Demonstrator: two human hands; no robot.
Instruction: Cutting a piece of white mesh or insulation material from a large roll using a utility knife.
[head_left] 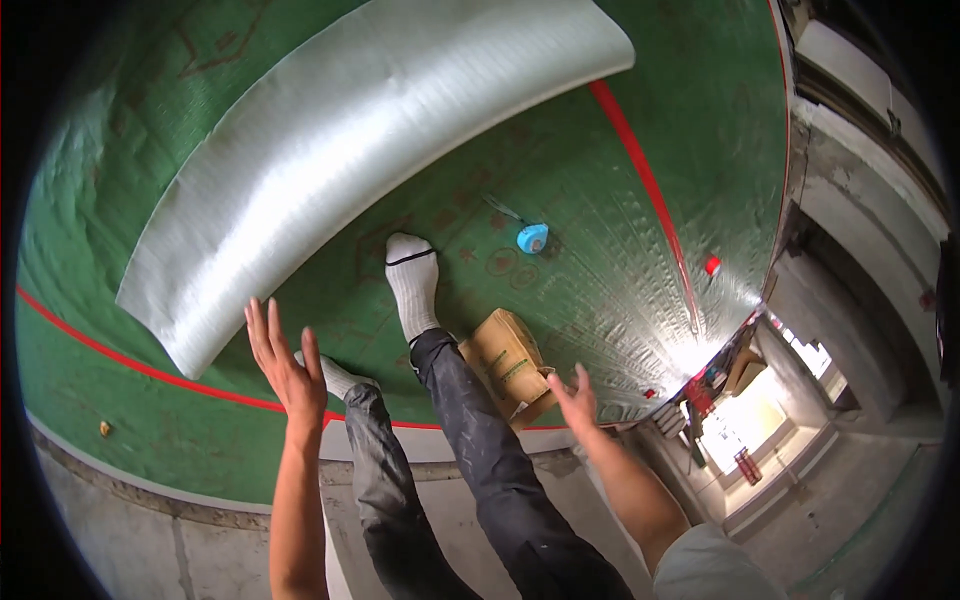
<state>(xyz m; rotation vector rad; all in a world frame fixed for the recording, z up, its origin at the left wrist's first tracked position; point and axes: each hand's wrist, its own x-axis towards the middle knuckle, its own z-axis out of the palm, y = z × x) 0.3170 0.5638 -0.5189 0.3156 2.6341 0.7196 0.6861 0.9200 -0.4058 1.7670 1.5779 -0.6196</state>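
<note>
A long silvery sheet [375,130] lies curved across the green floor covering [690,120] in the upper part of the view. My left hand [287,362] is raised with its fingers apart and nothing in them, near the sheet's lower end. My right hand [572,400] is open too, beside a brown cardboard box [500,358]; whether it touches the box I cannot tell. Between the hands, my white-socked foot [410,280] rests on the green covering, with the other socked foot [340,375] partly behind my left hand.
A blue tool with a strap [532,238] lies above the box, a small red object [712,266] further right. Red stripes [645,170] cross the covering. Concrete wall [840,300] borders it at right, with a bright opening [735,425] and stacked items at lower right.
</note>
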